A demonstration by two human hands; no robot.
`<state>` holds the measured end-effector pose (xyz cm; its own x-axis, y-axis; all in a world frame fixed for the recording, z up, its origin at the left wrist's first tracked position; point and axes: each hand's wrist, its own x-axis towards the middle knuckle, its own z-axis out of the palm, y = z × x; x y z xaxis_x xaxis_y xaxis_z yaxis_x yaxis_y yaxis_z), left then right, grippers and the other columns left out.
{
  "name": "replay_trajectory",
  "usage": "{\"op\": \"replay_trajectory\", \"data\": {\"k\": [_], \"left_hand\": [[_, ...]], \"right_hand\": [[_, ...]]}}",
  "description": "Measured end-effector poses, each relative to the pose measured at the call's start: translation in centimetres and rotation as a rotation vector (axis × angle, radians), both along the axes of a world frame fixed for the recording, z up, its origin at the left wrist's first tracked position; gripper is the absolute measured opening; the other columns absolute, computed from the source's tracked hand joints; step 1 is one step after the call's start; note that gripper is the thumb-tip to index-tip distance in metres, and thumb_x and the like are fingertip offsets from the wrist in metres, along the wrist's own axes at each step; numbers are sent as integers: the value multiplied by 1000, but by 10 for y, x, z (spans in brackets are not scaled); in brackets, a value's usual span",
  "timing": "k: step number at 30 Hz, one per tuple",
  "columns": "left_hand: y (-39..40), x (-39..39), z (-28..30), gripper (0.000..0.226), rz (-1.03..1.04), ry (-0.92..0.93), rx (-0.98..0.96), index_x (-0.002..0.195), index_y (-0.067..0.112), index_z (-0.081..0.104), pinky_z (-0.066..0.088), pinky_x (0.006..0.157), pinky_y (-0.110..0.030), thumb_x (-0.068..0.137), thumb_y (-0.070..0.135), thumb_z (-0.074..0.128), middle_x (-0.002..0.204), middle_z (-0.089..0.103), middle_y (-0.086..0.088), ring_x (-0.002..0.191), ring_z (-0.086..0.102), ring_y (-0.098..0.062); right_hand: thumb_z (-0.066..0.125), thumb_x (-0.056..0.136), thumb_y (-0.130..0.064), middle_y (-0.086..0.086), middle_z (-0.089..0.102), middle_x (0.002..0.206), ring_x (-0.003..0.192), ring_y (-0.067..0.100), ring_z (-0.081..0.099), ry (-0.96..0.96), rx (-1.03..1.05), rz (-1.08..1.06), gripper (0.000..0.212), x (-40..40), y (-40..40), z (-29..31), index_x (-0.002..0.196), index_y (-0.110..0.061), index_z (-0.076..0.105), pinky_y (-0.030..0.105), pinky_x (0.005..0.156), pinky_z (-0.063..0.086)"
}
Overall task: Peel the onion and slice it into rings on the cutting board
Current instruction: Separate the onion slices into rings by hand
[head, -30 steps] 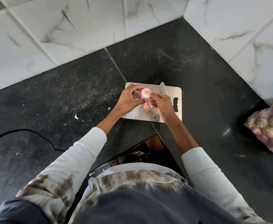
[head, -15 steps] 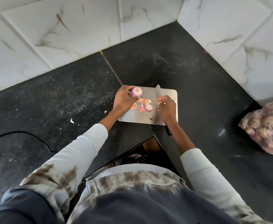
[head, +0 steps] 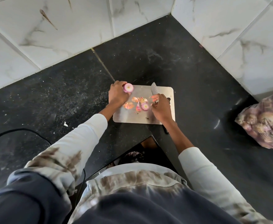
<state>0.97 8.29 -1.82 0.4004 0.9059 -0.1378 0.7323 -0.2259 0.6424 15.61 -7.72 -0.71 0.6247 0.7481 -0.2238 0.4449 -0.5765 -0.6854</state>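
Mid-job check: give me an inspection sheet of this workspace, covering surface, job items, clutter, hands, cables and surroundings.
Surface: black stone counter, dusty, with pale specks.
Job's things: cutting board flat on the counter; peeled onion at the board's far left corner; knife, blade pointing away from the person.
Clutter: skin scraps and a cut onion end mid-board.
Hands: left hand grips the onion; right hand holds the knife.
Cables: black cable lies on the counter at left.
Surroundings: marble wall tiles on two sides; bag of onions at right.
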Motion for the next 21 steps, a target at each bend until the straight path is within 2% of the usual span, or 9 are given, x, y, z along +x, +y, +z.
{"op": "replay_trajectory", "data": {"k": [3, 8, 11, 14, 17, 21], "left_hand": [[2, -5, -8, 55, -9, 15, -20, 143, 19, 63, 52, 111, -47, 91, 22, 82, 140, 60, -10, 132, 57, -29], [0, -14, -16, 56, -12, 29, -50, 145, 26, 62, 50, 111, -43, 93, 23, 80, 134, 52, -8, 128, 52, -26], [5, -19, -19, 63, -19, 19, -87, 150, 26, 58, 49, 112, -40, 91, 21, 81, 132, 49, -9, 125, 54, -25], [8, -26, -20, 70, 13, -35, -149, 149, 21, 57, 50, 109, -35, 84, 16, 84, 133, 50, -9, 115, 58, -19], [5, -34, -19, 49, 120, -72, -170, 132, 14, 65, 56, 103, -35, 86, 16, 81, 129, 61, -4, 109, 61, -13], [-8, -43, -25, 26, 132, -141, -223, 116, 10, 76, 62, 96, -39, 91, 13, 78, 107, 75, -1, 98, 71, -14]], "right_hand": [[69, 101, -8, 9, 57, 147, 132, 27, 60, -28, -32, 69, 38, -4, 7, 0, 139, -9, 62, 43, 109, 56], [73, 100, -18, 11, 43, 160, 146, 30, 42, -120, -114, 198, 56, -11, 17, -6, 150, -8, 51, 47, 117, 46], [69, 102, -22, 13, 40, 161, 149, 35, 36, -145, -156, 255, 59, -13, 20, -9, 154, -6, 46, 53, 121, 43], [66, 103, -24, 15, 39, 158, 146, 36, 36, -165, -192, 283, 59, -15, 22, -14, 154, -4, 45, 52, 118, 44], [67, 103, -22, 17, 39, 156, 146, 37, 35, -138, -180, 301, 54, -20, 26, -17, 151, -4, 49, 51, 121, 40], [68, 102, -19, 13, 43, 150, 141, 32, 41, -82, -146, 370, 44, -23, 29, -22, 143, -9, 55, 45, 123, 38]]}}
